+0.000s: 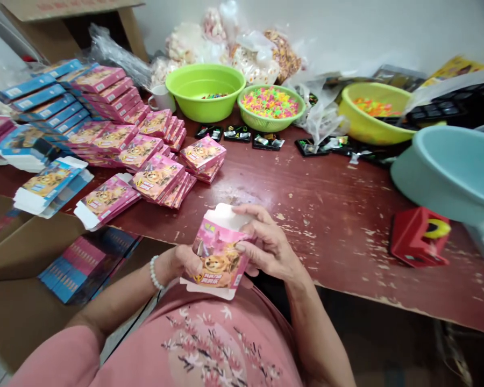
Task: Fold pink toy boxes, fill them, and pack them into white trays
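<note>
Between the left hand [187, 260] and the right hand [272, 247] is a pink box [218, 252], held up before the pink shirt [210, 344] at the near edge of the table [314, 220]; the left hand, a beaded bracelet [156, 274] at its wrist, grasps the box's left side; the right hand grips the other side, thumb on the printed front and upper fingers by the white flap raised at the top; another flap sticks out at the bottom.

Beyond the left hand and to its left lie stacked pink boxes [157, 177], with blue boxes [44, 102] piled farther off; below and left of that hand, an open cardboard box [12, 279] holds a bundle of pink and blue cartons [78, 269].

Ahead of both hands, well apart from them, stand a green basin [193, 105] and a smaller green bowl [272, 124] of coloured pieces, small black trays [268, 142] just before them; to the right of the right hand are a yellow basin [363, 126], a pale blue basin [435, 177] and, nearer, a red holder [407, 236] with a yellow ring.
</note>
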A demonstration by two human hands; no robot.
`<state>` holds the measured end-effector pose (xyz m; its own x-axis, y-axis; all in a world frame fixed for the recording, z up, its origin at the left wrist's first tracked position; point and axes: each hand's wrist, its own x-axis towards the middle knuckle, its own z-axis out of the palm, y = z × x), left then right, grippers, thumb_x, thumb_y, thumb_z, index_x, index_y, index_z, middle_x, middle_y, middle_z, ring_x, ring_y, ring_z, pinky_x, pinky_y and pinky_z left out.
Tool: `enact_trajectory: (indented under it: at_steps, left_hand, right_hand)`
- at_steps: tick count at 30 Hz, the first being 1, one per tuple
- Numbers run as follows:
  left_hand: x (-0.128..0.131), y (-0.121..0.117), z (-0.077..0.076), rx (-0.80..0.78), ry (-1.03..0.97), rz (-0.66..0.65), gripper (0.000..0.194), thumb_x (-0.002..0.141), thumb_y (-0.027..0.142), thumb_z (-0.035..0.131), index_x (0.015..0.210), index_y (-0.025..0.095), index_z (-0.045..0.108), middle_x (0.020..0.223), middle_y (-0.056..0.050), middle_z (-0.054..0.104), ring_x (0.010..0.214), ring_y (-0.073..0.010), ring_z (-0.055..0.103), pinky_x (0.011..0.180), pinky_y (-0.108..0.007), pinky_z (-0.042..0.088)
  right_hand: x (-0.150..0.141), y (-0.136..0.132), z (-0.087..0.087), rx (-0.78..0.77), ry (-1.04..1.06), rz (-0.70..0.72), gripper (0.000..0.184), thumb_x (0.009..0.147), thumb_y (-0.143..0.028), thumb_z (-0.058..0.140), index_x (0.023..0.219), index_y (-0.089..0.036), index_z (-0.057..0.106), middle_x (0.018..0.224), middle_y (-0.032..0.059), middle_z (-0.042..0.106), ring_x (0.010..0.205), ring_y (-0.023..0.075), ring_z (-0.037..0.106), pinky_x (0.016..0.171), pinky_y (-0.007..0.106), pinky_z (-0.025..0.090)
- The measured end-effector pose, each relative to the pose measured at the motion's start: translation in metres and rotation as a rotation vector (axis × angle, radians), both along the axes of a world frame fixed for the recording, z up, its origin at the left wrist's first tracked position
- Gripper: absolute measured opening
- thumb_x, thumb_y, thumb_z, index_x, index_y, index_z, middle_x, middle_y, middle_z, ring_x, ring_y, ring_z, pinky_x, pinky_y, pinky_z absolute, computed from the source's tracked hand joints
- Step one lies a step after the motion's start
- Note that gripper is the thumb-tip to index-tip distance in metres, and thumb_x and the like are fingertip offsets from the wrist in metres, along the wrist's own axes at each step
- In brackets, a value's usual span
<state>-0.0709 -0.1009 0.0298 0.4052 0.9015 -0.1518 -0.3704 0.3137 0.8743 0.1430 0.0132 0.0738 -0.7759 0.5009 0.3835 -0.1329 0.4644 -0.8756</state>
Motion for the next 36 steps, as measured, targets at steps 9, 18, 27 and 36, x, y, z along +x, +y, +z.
enact_trajectory:
  at_steps: [9,18,27,36]
  left_hand:
    - [0.018,0.022,-0.004,-0.05,0.056,0.227,0.056,0.065,0.027,0.092,0.117,0.015,0.075,0.107,-0.013,0.08,0.091,-0.0245,0.076,0.081,-0.031,0.063]
    - [0.035,0.027,-0.044,0.068,0.465,0.492,0.066,0.08,0.042,0.087,0.136,0.015,0.061,0.121,-0.013,0.076,0.106,-0.0265,0.075,0.091,-0.038,0.063]
    - [0.03,0.005,-0.042,0.127,0.474,0.415,0.064,0.094,0.041,0.074,0.148,0.024,0.044,0.124,-0.011,0.074,0.105,-0.0231,0.075,0.087,-0.035,0.064]
    - [0.015,0.017,-0.045,0.24,0.634,0.441,0.027,0.098,0.043,0.066,0.109,0.018,0.069,0.094,-0.003,0.072,0.083,-0.0148,0.067,0.075,-0.025,0.054]
  right_hand:
    - [-0.008,-0.01,-0.047,-0.613,0.066,-0.186,0.053,0.089,-0.048,0.079,0.135,-0.03,0.061,0.134,0.0075,0.069,0.108,0.0239,0.07,0.093,0.04,0.06]
    - [0.018,-0.017,-0.07,-0.425,-0.053,-0.453,0.043,0.103,-0.05,0.057,0.139,-0.026,0.06,0.132,0.0085,0.07,0.119,0.0254,0.067,0.102,0.04,0.055]
    - [0.02,-0.041,-0.092,-0.587,0.03,-0.468,0.044,0.099,-0.047,0.066,0.134,-0.028,0.047,0.132,0.0105,0.069,0.117,0.0224,0.07,0.099,0.039,0.06]
    - [0.033,-0.042,-0.096,-0.331,-0.104,-0.57,0.025,0.1,-0.046,0.062,0.112,-0.025,0.068,0.099,0.0038,0.073,0.086,0.0192,0.068,0.076,0.031,0.056]
